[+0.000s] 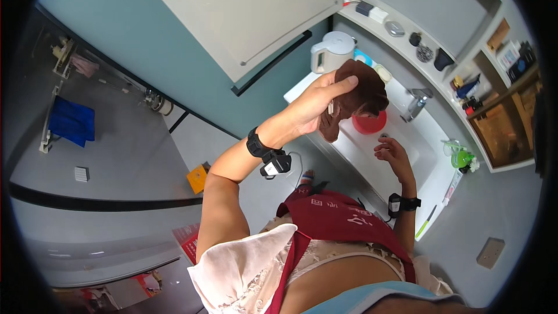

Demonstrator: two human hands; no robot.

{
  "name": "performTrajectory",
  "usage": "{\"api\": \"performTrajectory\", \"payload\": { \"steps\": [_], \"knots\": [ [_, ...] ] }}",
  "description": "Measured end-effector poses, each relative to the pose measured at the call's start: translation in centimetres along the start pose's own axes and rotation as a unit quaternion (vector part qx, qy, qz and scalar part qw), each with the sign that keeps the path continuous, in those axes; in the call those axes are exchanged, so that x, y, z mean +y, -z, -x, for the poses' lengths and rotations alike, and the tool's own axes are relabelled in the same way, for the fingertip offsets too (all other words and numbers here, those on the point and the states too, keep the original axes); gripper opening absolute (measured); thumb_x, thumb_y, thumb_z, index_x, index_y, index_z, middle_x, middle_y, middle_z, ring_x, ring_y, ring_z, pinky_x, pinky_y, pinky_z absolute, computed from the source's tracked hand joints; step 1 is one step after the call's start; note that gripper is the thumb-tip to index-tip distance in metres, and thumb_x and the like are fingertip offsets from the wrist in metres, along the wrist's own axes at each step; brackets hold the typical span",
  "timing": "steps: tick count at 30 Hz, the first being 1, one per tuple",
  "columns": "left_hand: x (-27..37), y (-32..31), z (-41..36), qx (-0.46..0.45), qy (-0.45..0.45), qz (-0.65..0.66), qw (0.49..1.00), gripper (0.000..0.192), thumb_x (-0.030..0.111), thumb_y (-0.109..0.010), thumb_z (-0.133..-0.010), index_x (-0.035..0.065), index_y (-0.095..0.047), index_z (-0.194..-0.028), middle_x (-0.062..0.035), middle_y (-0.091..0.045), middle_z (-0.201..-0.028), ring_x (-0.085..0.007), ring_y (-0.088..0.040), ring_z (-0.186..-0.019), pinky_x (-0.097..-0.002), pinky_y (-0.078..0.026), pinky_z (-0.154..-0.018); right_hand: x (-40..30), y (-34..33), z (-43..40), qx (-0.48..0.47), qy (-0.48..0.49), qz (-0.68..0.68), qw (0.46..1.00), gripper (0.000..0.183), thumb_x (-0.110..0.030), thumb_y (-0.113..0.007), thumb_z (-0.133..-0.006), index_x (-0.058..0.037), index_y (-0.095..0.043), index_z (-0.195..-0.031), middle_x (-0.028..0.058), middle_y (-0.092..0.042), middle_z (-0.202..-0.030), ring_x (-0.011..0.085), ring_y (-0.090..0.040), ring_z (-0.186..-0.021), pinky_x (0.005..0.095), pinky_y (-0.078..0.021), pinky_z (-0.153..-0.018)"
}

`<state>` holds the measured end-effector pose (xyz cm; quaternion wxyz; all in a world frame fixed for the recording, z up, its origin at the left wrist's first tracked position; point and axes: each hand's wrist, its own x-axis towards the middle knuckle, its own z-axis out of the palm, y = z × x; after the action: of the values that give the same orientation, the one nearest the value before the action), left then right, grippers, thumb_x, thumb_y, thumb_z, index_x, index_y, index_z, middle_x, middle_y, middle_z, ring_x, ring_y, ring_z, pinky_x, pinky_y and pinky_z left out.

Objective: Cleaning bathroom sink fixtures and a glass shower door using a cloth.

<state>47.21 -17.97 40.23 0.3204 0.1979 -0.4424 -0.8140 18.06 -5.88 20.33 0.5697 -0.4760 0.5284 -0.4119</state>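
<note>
A bunched dark brown cloth [357, 85] hangs from my left hand [320, 96], raised above the near left part of the white washbasin [418, 152]. My thumb presses on the cloth, and a small pale tag shows beside the palm. Partly covered by the cloth, a red bowl [370, 123] stands in the basin. Over the basin's near side, my right hand [396, 157] is empty, with its fingers loosely bent and apart. The chrome faucet [417, 104] rises at the basin's back edge.
A white electric kettle [333, 50] stands at the basin's left end, below an open cabinet door [261, 8]. Several small items line the cabinet shelf [418, 30]. A green-handled knife [425, 222], a toothpaste tube [452, 187] and a green bottle [461, 159] lie or stand along the right rim.
</note>
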Motion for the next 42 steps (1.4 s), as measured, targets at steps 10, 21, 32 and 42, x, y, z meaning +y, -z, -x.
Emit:
{"api": "performTrajectory", "payload": {
  "steps": [10, 21, 32, 42],
  "knots": [
    [0.4, 9.6, 3.8, 0.064, -0.045, -0.059, 0.995, 0.042, 0.022, -0.059, -0.103, 0.0012, -0.051, -0.139, -0.0074, -0.063, -0.128, -0.0144, -0.060, -0.115, -0.0318, -0.049, -0.102, -2.5, -10.5, -9.8, -0.047, 0.009, -0.015, 0.999, 0.034, -0.008, -0.057, -0.098, -0.0019, -0.054, -0.131, 0.0117, -0.068, -0.108, 0.0186, -0.067, -0.098, 0.0311, -0.0548, -0.089],
    [-0.1, 13.2, 10.6, 0.241, -0.092, -0.076, 0.963, 0.051, 0.029, -0.063, -0.101, 0.0013, -0.050, -0.141, -0.0083, -0.061, -0.126, -0.0144, -0.059, -0.113, -0.0312, -0.052, -0.093, -4.6, -16.2, -17.6, -0.214, 0.012, 0.022, 0.976, 0.034, -0.007, -0.057, -0.097, -0.0022, -0.054, -0.131, 0.0113, -0.068, -0.109, 0.0178, -0.067, -0.101, 0.0301, -0.0546, -0.090],
    [-3.9, 14.3, 8.2, 0.335, -0.068, -0.002, 0.940, 0.045, 0.032, -0.060, -0.103, 0.0008, -0.052, -0.135, -0.0117, -0.063, -0.124, -0.0203, -0.065, -0.107, -0.0354, -0.056, -0.090, -4.2, -15.4, -18.3, -0.257, 0.043, -0.017, 0.965, 0.034, -0.010, -0.060, -0.097, -0.0019, -0.054, -0.130, 0.0105, -0.066, -0.110, 0.0159, -0.065, -0.101, 0.0285, -0.0539, -0.090],
    [-7.1, 14.1, -1.7, 0.212, 0.038, -0.001, 0.976, 0.043, 0.029, -0.062, -0.102, 0.0011, -0.055, -0.133, -0.0113, -0.067, -0.120, -0.0204, -0.068, -0.102, -0.0344, -0.058, -0.087, -1.3, -8.6, -13.5, -0.102, 0.039, -0.014, 0.994, 0.035, -0.012, -0.058, -0.098, 0.0001, -0.053, -0.131, 0.0138, -0.066, -0.110, 0.0195, -0.068, -0.099, 0.0327, -0.0566, -0.088]
  ]
}}
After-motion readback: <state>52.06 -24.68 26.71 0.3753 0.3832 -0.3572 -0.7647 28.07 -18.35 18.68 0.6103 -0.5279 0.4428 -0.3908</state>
